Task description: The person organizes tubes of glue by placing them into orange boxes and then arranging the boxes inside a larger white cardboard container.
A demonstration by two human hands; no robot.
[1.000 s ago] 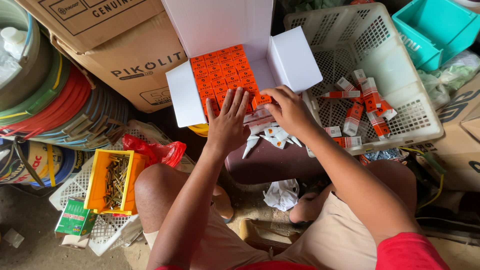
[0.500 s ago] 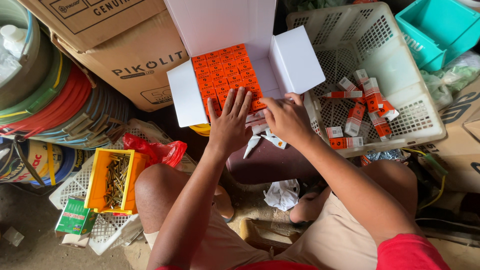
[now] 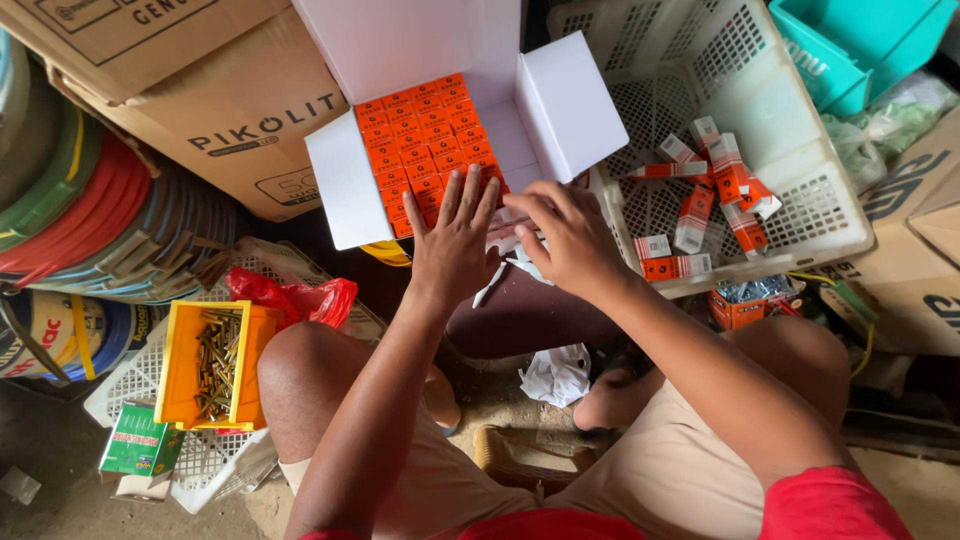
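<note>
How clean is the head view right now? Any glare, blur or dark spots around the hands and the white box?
Head view: even daylight, sharp throughout. The white box flaps are bright, nearly washed out, yet the orange packs read clearly. The left hand and right hand show no motion blur. Deep shadow sits under the box and between the knees. Edges bend slightly, wide-angle.

We're on a bare dirt floor (image 3: 60, 450). Directly on it: a white perforated tray (image 3: 130, 385) at lower left carrying a yellow bin of screws (image 3: 205, 365), a green carton (image 3: 140, 445) beside that, crumpled white paper (image 3: 557, 375) in the middle, and coiled hoses (image 3: 90, 215) stacked at left. Whether the white box of orange packs (image 3: 425, 150) touches the floor, we can't tell.
</note>
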